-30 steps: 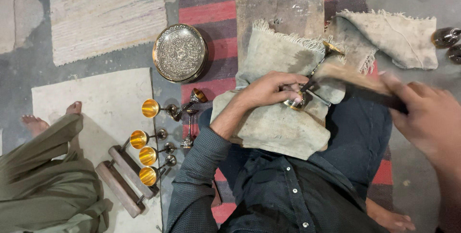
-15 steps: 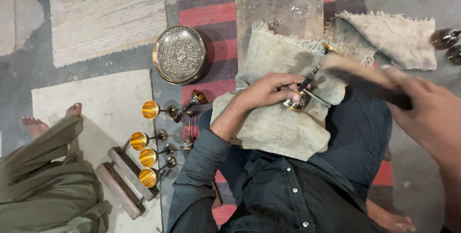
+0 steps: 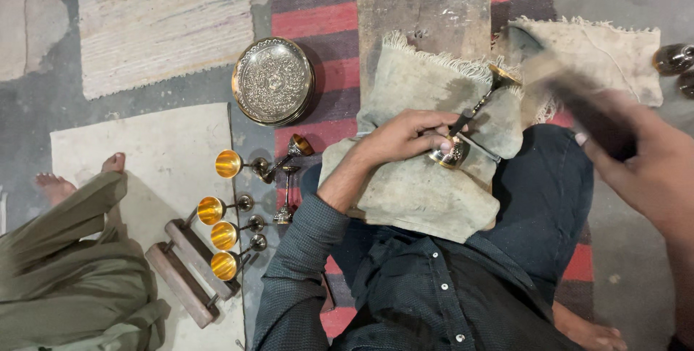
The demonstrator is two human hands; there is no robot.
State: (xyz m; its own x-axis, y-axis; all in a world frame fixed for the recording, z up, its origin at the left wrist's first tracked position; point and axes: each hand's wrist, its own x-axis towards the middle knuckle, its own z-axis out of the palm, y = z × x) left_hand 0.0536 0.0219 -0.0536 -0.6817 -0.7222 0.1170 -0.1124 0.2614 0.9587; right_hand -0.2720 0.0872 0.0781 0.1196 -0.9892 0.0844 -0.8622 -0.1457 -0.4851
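Note:
A brass goblet [image 3: 454, 150] lies on its side on a grey folded cloth [image 3: 419, 192] over my lap and a wooden block [image 3: 426, 15]. Its cup end [image 3: 503, 75] points away from me. My left hand [image 3: 401, 136] pinches the goblet's engraved foot and presses it against the cloth. My right hand [image 3: 654, 170], blurred by motion, grips a dark wooden-handled hammer [image 3: 571, 91]. The hammer is raised to the right of the goblet, apart from it.
An engraved round metal plate [image 3: 273, 80] lies left of the block. Several goblets with gold insides [image 3: 220, 213] lie on the floor by two wooden bars [image 3: 189, 271]. Another person's foot [image 3: 61, 181] and green garment sit at left. Dark metal pieces [image 3: 676, 58] lie at right.
The hammer in my right hand has swung up and to the right, away from the goblet. My left hand and the goblet have stayed in place.

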